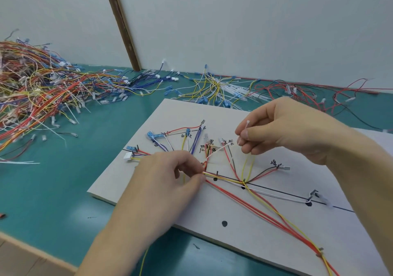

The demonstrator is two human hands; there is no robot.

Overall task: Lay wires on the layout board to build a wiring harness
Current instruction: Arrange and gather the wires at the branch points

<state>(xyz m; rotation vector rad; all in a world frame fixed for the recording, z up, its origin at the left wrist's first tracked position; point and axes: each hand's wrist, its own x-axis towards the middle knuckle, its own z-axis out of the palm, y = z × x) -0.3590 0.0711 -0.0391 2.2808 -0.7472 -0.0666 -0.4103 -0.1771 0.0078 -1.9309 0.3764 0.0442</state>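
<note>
Pinching thin white cable tie (pixel 221 148)

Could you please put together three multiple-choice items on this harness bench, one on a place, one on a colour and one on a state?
1. Where is the large tangled wire pile?
A. On the green table, left of the board
B. On the board
C. In a box

2. What colour is the layout board?
A. Black
B. White
C. Yellow

3. What is the right hand doing?
A. Resting flat and open
B. Gripping scissors
C. Pinching a thin white cable tie

Answers: 1 A, the pile lies on the table beyond the board's left edge. 2 B, the board is white with black lines and dots. 3 C, the cable tie shows between its fingertips, while the left hand pinches the wire bundle.
</note>
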